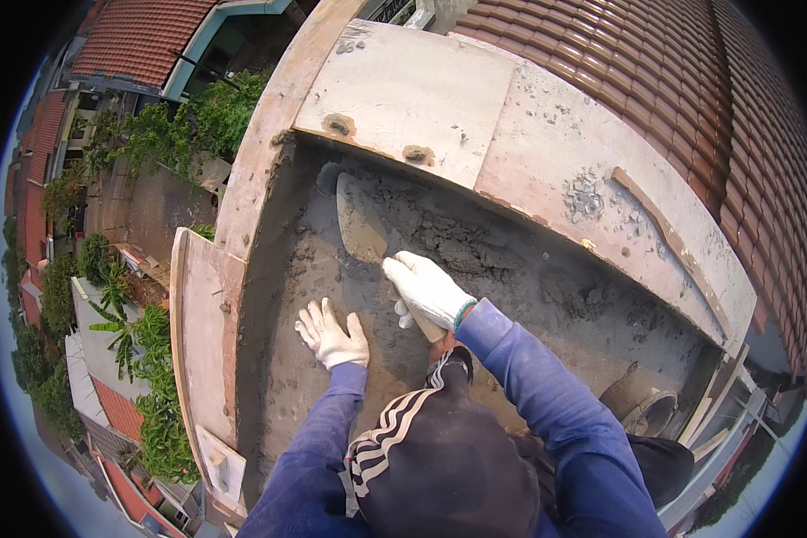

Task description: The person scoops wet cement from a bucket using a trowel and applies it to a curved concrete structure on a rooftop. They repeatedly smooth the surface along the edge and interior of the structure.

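My right hand (428, 289), in a white knit glove, is wrapped round the handle of a trowel. The trowel's pointed metal blade (360, 220) is smeared with grey mortar and reaches away toward the far left corner. Rough wet mortar (457, 238) lies in lumps beside the blade, along the far wall of a walled recess. My left hand (332, 335), gloved in white too, has its fingers spread over the smoother grey floor (300, 394) of the recess. Whether its palm presses on that surface I cannot tell. My knee in dark striped trousers hides part of the floor.
A pale wall top (403, 81) borders the recess on the far side, holding crumbled rubble (584, 195) and a wooden strip (672, 242). A mortar-coated bucket (650, 414) lies at the right. Beyond the left edge (211, 332) is a drop to gardens; tiled roofing (637, 72) rises at far right.
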`<state>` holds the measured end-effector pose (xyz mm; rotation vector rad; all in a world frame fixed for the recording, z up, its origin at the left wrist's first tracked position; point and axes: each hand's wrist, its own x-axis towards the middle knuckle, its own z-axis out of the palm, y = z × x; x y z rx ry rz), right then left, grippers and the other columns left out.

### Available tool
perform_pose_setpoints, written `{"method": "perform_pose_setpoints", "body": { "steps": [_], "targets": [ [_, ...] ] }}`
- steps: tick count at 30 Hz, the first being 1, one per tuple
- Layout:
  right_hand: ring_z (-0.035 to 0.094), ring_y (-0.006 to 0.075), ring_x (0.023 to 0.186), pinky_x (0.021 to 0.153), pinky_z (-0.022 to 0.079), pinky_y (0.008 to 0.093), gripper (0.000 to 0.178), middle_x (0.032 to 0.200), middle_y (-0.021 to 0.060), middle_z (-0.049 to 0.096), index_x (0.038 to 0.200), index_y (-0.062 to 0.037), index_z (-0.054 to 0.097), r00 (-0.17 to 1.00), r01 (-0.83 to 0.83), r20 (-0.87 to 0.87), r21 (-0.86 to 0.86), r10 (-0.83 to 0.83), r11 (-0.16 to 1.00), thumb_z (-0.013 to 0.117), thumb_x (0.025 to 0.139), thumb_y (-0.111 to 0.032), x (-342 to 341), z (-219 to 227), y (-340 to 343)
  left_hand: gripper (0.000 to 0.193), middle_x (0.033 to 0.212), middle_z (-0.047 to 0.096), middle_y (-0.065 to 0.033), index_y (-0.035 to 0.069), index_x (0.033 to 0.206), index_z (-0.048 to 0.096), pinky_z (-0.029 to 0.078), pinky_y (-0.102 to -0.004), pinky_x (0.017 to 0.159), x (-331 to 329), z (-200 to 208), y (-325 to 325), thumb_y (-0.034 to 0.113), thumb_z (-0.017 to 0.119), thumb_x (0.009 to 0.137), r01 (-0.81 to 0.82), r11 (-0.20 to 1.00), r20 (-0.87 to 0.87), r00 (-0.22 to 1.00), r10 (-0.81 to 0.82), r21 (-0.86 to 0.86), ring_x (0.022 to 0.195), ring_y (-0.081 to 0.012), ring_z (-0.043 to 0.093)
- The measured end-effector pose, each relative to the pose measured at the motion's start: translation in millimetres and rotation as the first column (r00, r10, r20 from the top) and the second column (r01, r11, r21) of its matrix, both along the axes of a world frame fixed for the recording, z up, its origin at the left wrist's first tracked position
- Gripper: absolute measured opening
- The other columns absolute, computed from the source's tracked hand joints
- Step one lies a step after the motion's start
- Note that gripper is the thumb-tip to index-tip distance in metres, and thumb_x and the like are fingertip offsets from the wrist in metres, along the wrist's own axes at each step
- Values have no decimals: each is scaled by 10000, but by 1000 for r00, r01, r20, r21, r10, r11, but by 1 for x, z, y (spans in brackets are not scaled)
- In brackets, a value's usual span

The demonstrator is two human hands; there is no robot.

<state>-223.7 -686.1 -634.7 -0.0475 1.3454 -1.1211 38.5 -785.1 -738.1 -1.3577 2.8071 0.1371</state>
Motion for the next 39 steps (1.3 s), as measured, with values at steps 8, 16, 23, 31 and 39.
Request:
{"method": "perform_pose_setpoints", "body": {
  "steps": [8, 16, 23, 31, 39],
  "targets": [
    [597, 161, 605, 522, 598, 379, 380, 904, 73, 614, 1203, -75, 610, 818, 478, 324, 77, -475, 875, 487, 1186, -434, 40, -48, 13, 715, 1721, 449, -256, 9, 1615, 536, 152, -597, 1386, 1, -4, 1, 433, 642, 1049, 2, 999, 15, 1000, -2, -32, 1650, -462, 303],
    [624, 158, 611, 499, 574, 365, 342, 895, 70, 673, 1181, -68, 627, 761, 581, 219, 190, -611, 792, 490, 1193, -381, 38, -33, 184, 680, 1724, 462, -227, 23, 1613, 553, 161, -574, 1389, 0, -11, 4, 401, 652, 1056, 2, 998, 6, 1000, -1, -67, 1654, -432, 320],
    [667, 204, 662, 555, 605, 388, 340, 909, 83, 673, 1135, -80, 628, 908, 358, 129, 259, -400, 897, 516, 1171, -399, 29, 13, 277, 689, 1733, 454, -222, 53, 1632, 539, 167, -564, 1391, -2, -14, 4, 396, 669, 1049, -24, 997, 20, 999, 26, -70, 1656, -424, 318],
    [737, 482, 984, 860, 569, 571, 393, 1009, 250, 761, 1190, -75, 691, 620, -364, -540, 445, 569, 818, 554, 1133, -439, -3, 22, 346, 691, 1731, 458, -224, 46, 1631, 539, 168, -560, 1391, 2, -19, 3, 396, 668, 1049, -8, 996, 3, 1000, 8, -86, 1656, -425, 317],
    [757, 474, 940, 853, 591, 577, 400, 963, 249, 777, 1216, -75, 727, 445, -217, -698, 524, 561, 824, 582, 1117, -434, -52, 4, 325, 685, 1731, 458, -229, 47, 1624, 550, 169, -560, 1390, 4, -22, 0, 391, 673, 1044, -5, 994, -7, 1000, 4, -113, 1655, -427, 319]
  ]
}}
